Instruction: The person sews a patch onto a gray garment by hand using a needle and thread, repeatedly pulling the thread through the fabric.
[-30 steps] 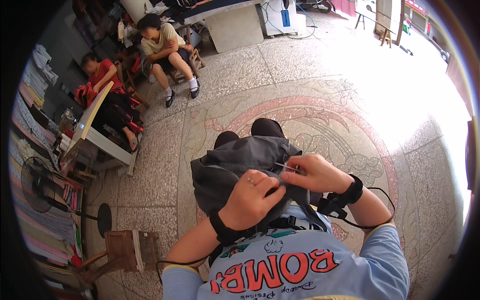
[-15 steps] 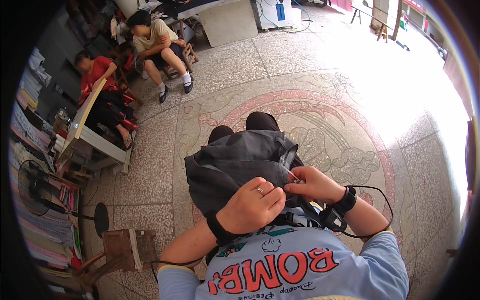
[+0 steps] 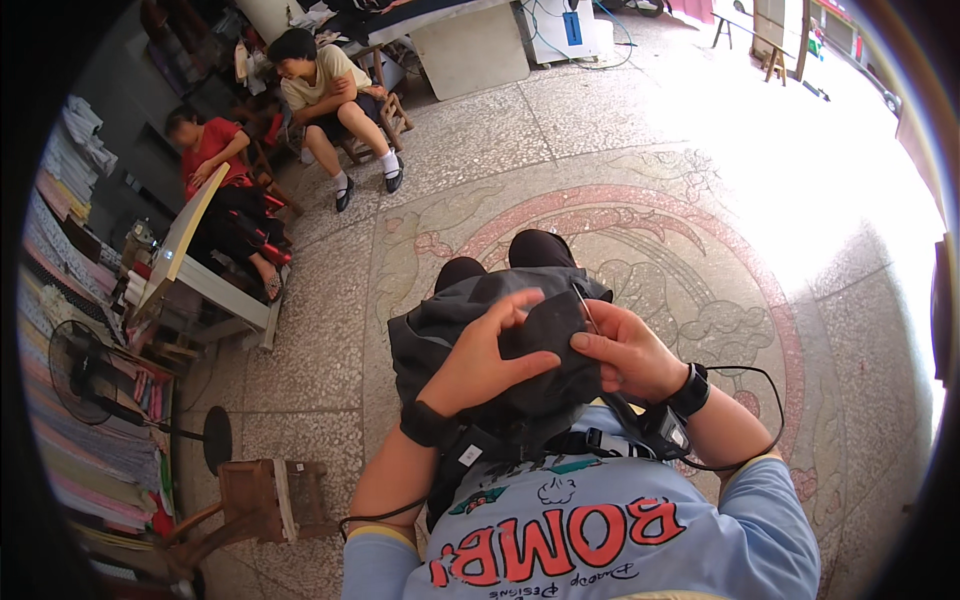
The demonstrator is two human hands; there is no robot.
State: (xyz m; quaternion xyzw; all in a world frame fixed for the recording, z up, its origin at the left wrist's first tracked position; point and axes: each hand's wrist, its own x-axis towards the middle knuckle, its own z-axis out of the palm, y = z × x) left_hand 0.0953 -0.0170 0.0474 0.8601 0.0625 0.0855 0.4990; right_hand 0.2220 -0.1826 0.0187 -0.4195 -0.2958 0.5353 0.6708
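A dark grey cloth garment (image 3: 440, 325) lies bunched across my lap. My right hand (image 3: 635, 350) pinches a raised edge of it, thumb on top. Beside those fingers a thin, silvery, pointed tool (image 3: 586, 308) sticks up; its lower end is hidden in the hand, and its kind is unclear. To the left of the raised edge, my left hand (image 3: 480, 355) is spread, its thumb stretched along the cloth and well apart from the fingers. Motion blurs the left fingertips slightly.
Two people sit at the far left, one in red (image 3: 215, 150) by a sewing table (image 3: 195, 225), one in cream (image 3: 335, 85). A fan (image 3: 85, 370) and a wooden chair (image 3: 250, 500) stand at my left. A black cable (image 3: 775, 400) loops beside my right wrist.
My left hand has gone from closed fingers to spread ones and moved up onto the cloth. A cloth edge is now raised between the hands. The person in red has drawn an arm in.
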